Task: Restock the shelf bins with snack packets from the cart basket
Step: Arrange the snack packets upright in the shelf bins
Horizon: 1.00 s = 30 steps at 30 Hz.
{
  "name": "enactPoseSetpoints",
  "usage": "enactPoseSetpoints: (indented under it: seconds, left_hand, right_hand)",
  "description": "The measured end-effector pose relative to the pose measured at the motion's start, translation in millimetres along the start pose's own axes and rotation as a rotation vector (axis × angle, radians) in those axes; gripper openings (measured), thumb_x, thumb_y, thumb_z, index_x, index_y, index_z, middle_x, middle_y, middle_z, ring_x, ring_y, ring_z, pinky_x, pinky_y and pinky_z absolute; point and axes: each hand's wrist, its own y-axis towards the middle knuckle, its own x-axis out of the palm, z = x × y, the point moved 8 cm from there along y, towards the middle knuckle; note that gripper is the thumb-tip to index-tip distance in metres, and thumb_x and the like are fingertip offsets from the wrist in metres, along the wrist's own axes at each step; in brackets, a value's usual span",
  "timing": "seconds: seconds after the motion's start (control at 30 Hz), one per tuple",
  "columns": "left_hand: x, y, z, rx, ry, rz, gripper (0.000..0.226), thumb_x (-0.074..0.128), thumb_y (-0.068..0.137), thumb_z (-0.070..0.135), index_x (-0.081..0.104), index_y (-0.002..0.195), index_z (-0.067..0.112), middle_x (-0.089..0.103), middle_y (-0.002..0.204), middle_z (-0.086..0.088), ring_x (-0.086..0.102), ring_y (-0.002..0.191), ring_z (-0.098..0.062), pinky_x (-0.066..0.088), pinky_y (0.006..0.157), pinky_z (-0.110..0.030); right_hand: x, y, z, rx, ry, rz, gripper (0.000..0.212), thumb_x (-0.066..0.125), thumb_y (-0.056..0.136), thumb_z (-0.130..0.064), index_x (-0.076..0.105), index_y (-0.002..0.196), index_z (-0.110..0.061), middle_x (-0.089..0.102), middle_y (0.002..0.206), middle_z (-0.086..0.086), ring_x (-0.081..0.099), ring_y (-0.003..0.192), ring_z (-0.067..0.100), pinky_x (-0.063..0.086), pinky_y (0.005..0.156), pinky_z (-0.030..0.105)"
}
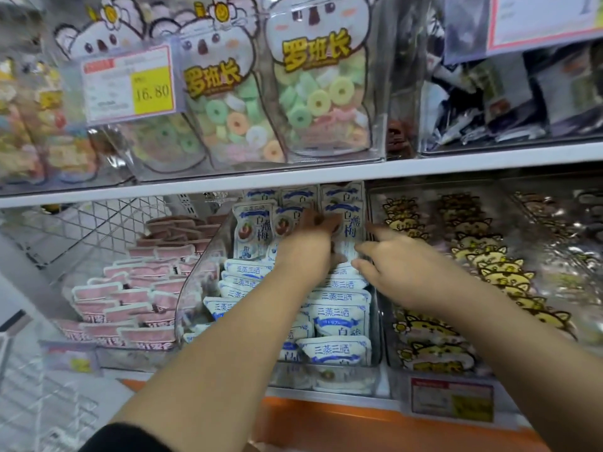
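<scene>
At the back of the bin the packets stand upright, the left hand clasping their tops, the right hand alongside, grip untellable; let go unevenly, the crowded row could topple forward.

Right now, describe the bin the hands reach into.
Below the white shelf board carrying koala-shaped bags of candy rings, find the middle clear plastic bin. Only it holds white packets with blue print; pink packets lie left, yellow cat-face packets right.
</scene>
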Motion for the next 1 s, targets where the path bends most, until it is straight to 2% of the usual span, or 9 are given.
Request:
enactPoseSetpoints:
  seconds: [0.07,0.17,0.3,0.43,0.57,0.73,0.83,0.93,1.0]
  left_hand:
    - [-0.5,-1.8,-4.3,0.032,0.101,0.006,0.063,0.071,0.087,0.035,0.041,0.142,0.035,0.034,0.147,-0.002,0.052,0.121,-0.031,0.044,0.097,-0.042]
    - [1.0,1.3,0.9,0.074,0.207,0.04,0.07,0.069,0.087,0.028,0.034,0.148,0.034,0.025,0.158,0.002,0.044,0.133,-0.031,0.035,0.107,-0.045]
    - [5.5,7.0,4.8,0.074,0.242,0.056,0.076,0.064,0.09,0.021,0.025,0.155,0.03,0.019,0.163,0.002,0.043,0.138,-0.026,0.03,0.11,-0.042]
    - [9.7,8.3,6.5,0.049,0.267,0.054,0.074,0.061,0.092,0.025,0.022,0.155,0.03,0.017,0.164,0.002,0.047,0.134,-0.027,0.03,0.11,-0.044]
    - [11.3,9.8,2.1,0.05,0.269,0.002,0.077,0.063,0.092,0.028,0.019,0.155,0.033,0.013,0.165,0.003,0.038,0.141,-0.025,0.028,0.112,-0.046]
    - [-6.1,-11.1,-6.9,0.048,0.123,0.063,0.069,0.066,0.09,0.027,0.031,0.148,0.038,0.029,0.159,0.009,0.042,0.137,-0.024,0.032,0.106,-0.045]
    - [-23.5,-36.4,-23.2,0.007,0.051,0.029,0.058,0.063,0.093,0.036,0.036,0.144,0.042,0.047,0.147,0.006,0.049,0.129,-0.025,0.033,0.104,-0.045]
    - [-47.2,-72.9,-52.4,-0.034,0.006,0.024,0.051,0.056,0.098,0.036,0.039,0.146,0.04,0.05,0.146,0.006,0.05,0.131,-0.021,0.037,0.107,-0.042]
    - [-62.7,-102.7,-80.1,-0.075,-0.038,0.02,0.047,0.055,0.099,0.037,0.044,0.144,0.038,0.057,0.141,0.005,0.055,0.125,-0.021,0.044,0.102,-0.042]
  right_hand:
    - [-0.3,-0.4,-1.4,0.0,-0.009,-0.003,0.042,0.033,0.104,-0.045,0.06,0.123,-0.018,0.046,0.134,0.007,0.051,0.123,0.029,0.047,0.097,0.04]
    - [-0.6,-0.5,-2.2,0.002,-0.015,0.0,0.04,0.033,0.104,-0.043,0.06,0.119,-0.017,0.043,0.136,0.006,0.051,0.122,0.028,0.045,0.095,0.039]
    - [-0.6,-0.3,-1.9,0.005,-0.016,0.005,0.04,0.032,0.105,-0.043,0.06,0.117,-0.017,0.043,0.13,0.005,0.052,0.12,0.026,0.044,0.09,0.036]
    - [-0.8,-0.4,-2.3,-0.006,-0.022,0.022,0.04,0.033,0.104,-0.044,0.06,0.12,-0.019,0.041,0.14,0.006,0.05,0.123,0.026,0.045,0.094,0.037]
    - [1.7,0.3,-0.3,-0.006,-0.018,0.007,0.041,0.034,0.104,-0.045,0.061,0.119,-0.018,0.04,0.143,0.007,0.048,0.127,0.027,0.045,0.097,0.039]
    - [-0.9,0.0,-0.8,0.012,-0.057,-0.005,0.038,0.038,0.103,-0.044,0.059,0.123,-0.019,0.052,0.122,0.007,0.05,0.12,0.029,0.045,0.092,0.039]
    - [-8.9,-1.0,-14.6,-0.006,-0.132,0.032,0.04,0.041,0.102,-0.044,0.051,0.135,-0.024,0.051,0.133,0.008,0.048,0.123,0.031,0.041,0.098,0.041]
    - [-15.7,0.8,-52.7,-0.109,-0.092,0.07,0.045,0.044,0.1,-0.045,0.046,0.142,-0.029,0.046,0.144,0.002,0.044,0.13,0.028,0.039,0.104,0.042]
    - [-17.9,3.0,-89.4,-0.199,-0.059,0.078,0.044,0.046,0.1,-0.046,0.047,0.141,-0.032,0.048,0.144,-0.002,0.044,0.131,0.026,0.04,0.105,0.041]
